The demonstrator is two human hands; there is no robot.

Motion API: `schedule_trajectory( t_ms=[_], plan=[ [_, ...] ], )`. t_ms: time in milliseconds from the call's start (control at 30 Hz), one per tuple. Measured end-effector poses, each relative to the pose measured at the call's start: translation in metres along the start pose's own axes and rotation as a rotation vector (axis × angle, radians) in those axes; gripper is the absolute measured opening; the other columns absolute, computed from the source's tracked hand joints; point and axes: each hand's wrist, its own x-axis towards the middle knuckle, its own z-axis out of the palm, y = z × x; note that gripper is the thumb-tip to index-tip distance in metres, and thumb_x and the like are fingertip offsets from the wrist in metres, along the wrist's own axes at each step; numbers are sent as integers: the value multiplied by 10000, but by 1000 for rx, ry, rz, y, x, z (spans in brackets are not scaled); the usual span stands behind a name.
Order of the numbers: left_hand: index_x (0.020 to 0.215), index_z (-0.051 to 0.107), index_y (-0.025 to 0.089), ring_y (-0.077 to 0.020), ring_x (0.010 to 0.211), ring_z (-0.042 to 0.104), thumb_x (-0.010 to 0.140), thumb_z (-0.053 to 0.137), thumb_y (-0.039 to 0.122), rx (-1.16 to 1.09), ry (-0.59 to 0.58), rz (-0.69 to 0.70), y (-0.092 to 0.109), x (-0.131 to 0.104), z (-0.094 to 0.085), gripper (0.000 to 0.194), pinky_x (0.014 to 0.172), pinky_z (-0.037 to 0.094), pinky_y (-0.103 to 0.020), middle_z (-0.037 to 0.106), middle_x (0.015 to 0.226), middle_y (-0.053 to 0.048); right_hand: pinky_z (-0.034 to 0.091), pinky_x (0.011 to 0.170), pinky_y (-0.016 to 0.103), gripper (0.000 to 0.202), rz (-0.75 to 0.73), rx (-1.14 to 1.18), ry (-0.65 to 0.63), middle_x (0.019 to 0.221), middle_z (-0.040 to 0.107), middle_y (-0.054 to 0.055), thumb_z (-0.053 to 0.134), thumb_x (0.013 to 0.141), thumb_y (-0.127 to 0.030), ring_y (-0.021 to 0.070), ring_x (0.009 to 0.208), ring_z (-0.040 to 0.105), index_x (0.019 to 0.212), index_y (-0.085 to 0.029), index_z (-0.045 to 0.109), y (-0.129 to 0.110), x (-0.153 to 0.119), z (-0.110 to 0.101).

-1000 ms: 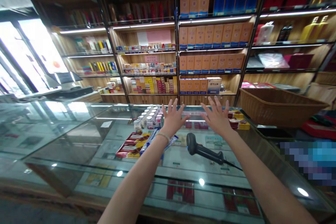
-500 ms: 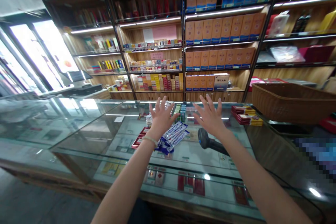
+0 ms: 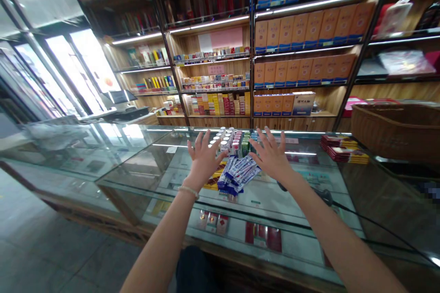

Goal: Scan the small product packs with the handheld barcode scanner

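On the glass counter, a loose pile of blue-and-white packets marks the centre of a clock face, with twelve o'clock toward the shelves. Left hand, at ten o'clock: released, palm down, fingers spread, grasping nothing; a pale band encircles the wrist. Right hand, at two o'clock: likewise released and spread, its thumb near the packets. Whether either hand touches anything beneath it cannot be told.

From eleven to one o'clock, just beyond the pile, rows of small bottles stand upright, white-capped ones beside pink, green and bluish ones; the hands overlap both outer edges of this group in the view. At nine o'clock, yellow packages lie beside the packets, partly hidden by the left hand. At three to four o'clock, a black scanner lies on the glass, its middle obscured by the right forearm; a dark cable trails from it toward four o'clock. At two o'clock, farther out, are stacked red-and-yellow packages and, beyond them, a brown basket. A monitor stands at ten o'clock, well apart. Boxed goods line the shelves.
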Motion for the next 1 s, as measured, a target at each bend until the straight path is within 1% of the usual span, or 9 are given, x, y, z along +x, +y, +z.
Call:
schedule_trajectory(
  t_ms=[200, 300, 400, 567, 667, 833, 933, 1000],
  plan=[
    [1404, 651, 364, -378, 1578, 271, 982, 539, 559, 28, -5, -42, -29, -9, -3, 479, 1254, 128, -708, 343, 1711, -89, 0, 1250, 712, 449, -26, 31, -55, 1673, 398, 141, 485, 1051, -470, 351, 1576, 248, 1408, -244, 640, -25, 6, 8],
    [1388, 668, 351, -381, 1576, 279, 986, 534, 561, 46, -16, -65, -42, -14, -4, 473, 1251, 135, -708, 357, 1704, -97, -5, 1252, 712, 447, -45, 42, -75, 1684, 383, 136, 472, 1056, -473, 347, 1577, 251, 1397, -241, 645, -39, 9, 14],
    [1392, 666, 352, -386, 1573, 286, 990, 524, 572, 61, -27, -74, -56, -19, -2, 479, 1244, 134, -716, 358, 1702, -108, -6, 1253, 711, 450, -59, 59, -91, 1676, 399, 133, 479, 1051, -484, 349, 1569, 271, 1388, -239, 651, -50, 12, 22],
    [1407, 655, 340, -383, 1567, 297, 993, 523, 572, 83, -20, -70, -75, -23, 9, 493, 1245, 131, -708, 370, 1695, -115, -17, 1260, 696, 458, -78, 71, -111, 1671, 404, 146, 501, 1040, -483, 349, 1571, 268, 1380, -218, 656, -63, 17, 35],
    [1425, 637, 357, -382, 1573, 282, 981, 551, 572, 77, -33, -40, -84, -21, 17, 501, 1251, 117, -698, 361, 1700, -109, -22, 1261, 698, 460, -73, 75, -140, 1674, 400, 146, 505, 1035, -491, 350, 1575, 261, 1371, -220, 663, -70, 21, 42],
    [1430, 632, 352, -408, 1584, 243, 922, 637, 610, 26, -132, 33, -102, -14, 30, 570, 1242, 133, -713, 309, 1720, -126, 8, 1264, 706, 494, -52, 80, -250, 1700, 349, 141, 485, 1037, -507, 355, 1582, 252, 1405, -218, 644, -83, 29, 51],
    [1400, 652, 374, -415, 1584, 237, 903, 667, 601, 2, -156, 76, -114, -12, 39, 546, 1248, 108, -717, 321, 1716, -106, 28, 1268, 703, 516, -34, 80, -318, 1704, 341, 139, 475, 1035, -539, 365, 1584, 250, 1399, -221, 655, -87, 33, 58],
    [1406, 645, 386, -425, 1581, 237, 875, 711, 586, -7, -180, 109, -122, -11, 46, 571, 1252, 102, -713, 327, 1714, -96, 19, 1267, 707, 526, -30, 80, -354, 1702, 343, 143, 476, 1029, -560, 372, 1590, 236, 1377, -218, 673, -88, 36, 63]
  ],
)
